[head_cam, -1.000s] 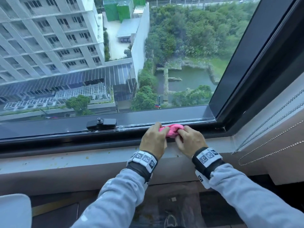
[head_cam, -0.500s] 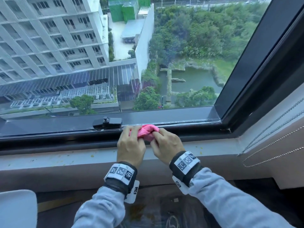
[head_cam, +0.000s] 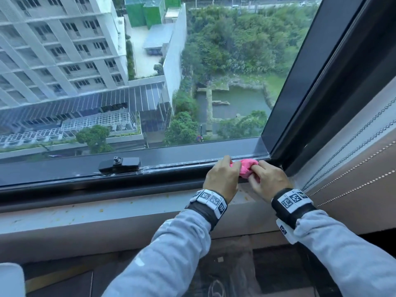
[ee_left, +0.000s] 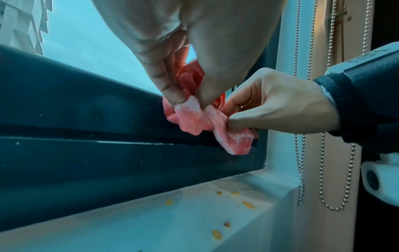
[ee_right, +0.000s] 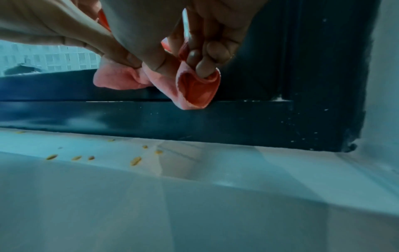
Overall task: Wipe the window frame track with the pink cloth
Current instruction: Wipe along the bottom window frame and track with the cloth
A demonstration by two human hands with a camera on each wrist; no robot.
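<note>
both hands pinch the cloth at the right end of the track

the left hand (head_cam: pixel 221 179) and the right hand (head_cam: pixel 267 181) sit side by side, almost touching, each with fingers curled and pinching the bunched pink cloth (head_cam: pixel 246 167) between them; in the left wrist view thumb and forefinger nip a fold from above while the other hand grips the lower tail; the cloth lies pressed at the window frame track (head_cam: pixel 171 166), right beneath the fingertips, just short of the right corner where the dark upright frame (head_cam: pixel 300 99) rises; the track's long axis runs left to right across the view, so nearly all of its length lies to the left of the hands, past the black latch (head_cam: pixel 120 165); the left hand is the nearer to that stretch, and any further pass would likely have to run leftward along the groove; yellow crumbs (ee_left: pixel 217 234) dot the pale sill (head_cam: pixel 85 213) below; bead chains (head_cam: pixel 353 146) hang at the right
</note>
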